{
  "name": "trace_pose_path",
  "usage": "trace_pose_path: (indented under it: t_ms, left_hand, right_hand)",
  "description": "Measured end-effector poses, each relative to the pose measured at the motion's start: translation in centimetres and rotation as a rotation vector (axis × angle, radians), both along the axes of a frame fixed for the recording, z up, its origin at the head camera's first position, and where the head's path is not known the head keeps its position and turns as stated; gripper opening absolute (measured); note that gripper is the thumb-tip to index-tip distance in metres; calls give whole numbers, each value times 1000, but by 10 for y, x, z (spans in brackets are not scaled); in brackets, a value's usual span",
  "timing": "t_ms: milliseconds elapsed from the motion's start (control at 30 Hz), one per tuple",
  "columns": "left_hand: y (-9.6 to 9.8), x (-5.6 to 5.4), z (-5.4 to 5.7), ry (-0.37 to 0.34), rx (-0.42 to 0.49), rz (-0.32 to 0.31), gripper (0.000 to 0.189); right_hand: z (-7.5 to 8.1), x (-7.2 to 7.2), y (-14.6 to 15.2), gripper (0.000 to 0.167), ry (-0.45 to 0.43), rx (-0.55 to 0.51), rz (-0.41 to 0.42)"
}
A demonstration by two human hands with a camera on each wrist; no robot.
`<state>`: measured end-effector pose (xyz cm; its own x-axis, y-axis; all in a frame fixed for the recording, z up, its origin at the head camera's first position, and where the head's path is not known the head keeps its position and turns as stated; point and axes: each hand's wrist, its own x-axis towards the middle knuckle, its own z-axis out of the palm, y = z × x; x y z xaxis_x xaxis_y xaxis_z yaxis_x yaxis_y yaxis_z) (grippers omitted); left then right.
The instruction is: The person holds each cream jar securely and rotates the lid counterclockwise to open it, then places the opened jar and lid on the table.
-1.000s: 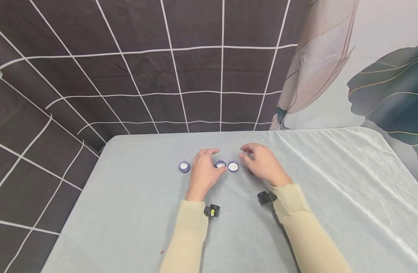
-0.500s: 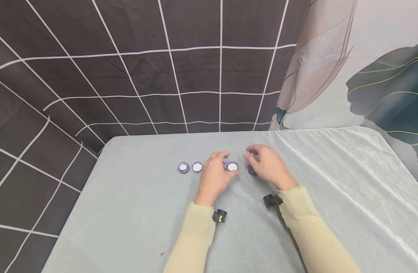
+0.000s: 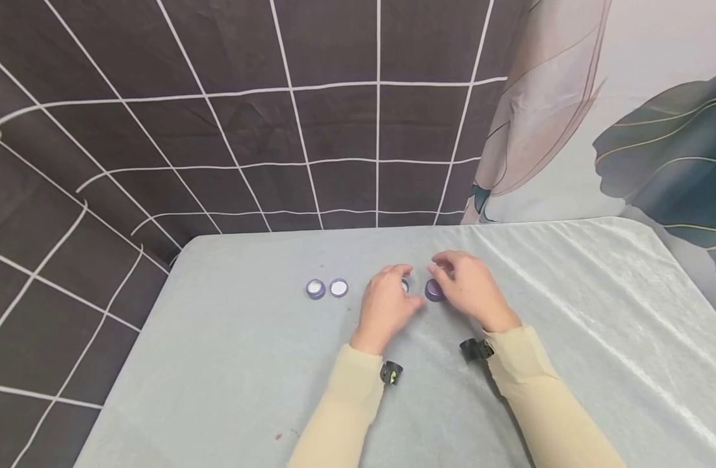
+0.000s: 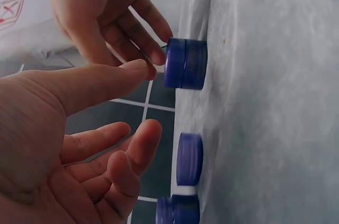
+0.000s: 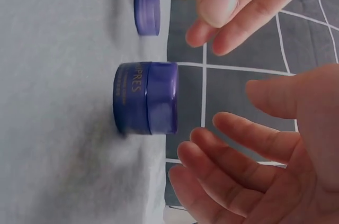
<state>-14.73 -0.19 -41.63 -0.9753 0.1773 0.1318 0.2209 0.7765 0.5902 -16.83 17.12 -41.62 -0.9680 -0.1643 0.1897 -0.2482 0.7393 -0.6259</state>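
My left hand (image 3: 387, 302) hovers over the middle of the row, fingers apart and nothing held, above a lid (image 3: 405, 286) whose white inside partly shows. In the left wrist view that purple lid (image 4: 189, 159) and a purple jar (image 4: 178, 209) stand side by side below the fingers. My right hand (image 3: 470, 289) is just right of a capped purple cream jar (image 3: 434, 290), its fingers loosely curved and holding nothing. Gold lettering marks this jar (image 5: 145, 98) in the right wrist view; a gap separates it from the fingertips.
Further left on the grey cloth-covered table (image 3: 217, 351) are an uncapped purple jar (image 3: 315, 289) with white content and an upturned lid (image 3: 338, 287). A dark gridded cloth (image 3: 334, 130) hangs behind, with a patterned curtain (image 3: 568, 130) at the right.
Both hands have shifted right. The upturned lid on the left has come out from behind my left hand, which now covers the middle pieces. The capped jar has come into view beside my right hand.
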Motion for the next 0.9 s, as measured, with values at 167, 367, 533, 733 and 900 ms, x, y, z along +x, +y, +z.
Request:
trace_pose_path:
  t_ms: [167,367,533,733,900]
  left_hand:
    - [7,-2,-2,-14,-19,-19,55]
    - [16,-5,-3,-32,-62,-46,56]
    - [23,-6,-7,-37,-116,-51,57]
    - [29,-8,-12,-46,-170,-64,57]
    - [33,-9,-12,-26,-206,-68,51]
  right_hand:
    - [-1,2,3,29,4,15,-10]
    - [-2,4,5,27,13,31,-18]
    - [-1,6,5,28,7,29,-22]
    - [-2,8,5,27,-4,30,-23]
    - [-4,8,6,26,3,28,-27]
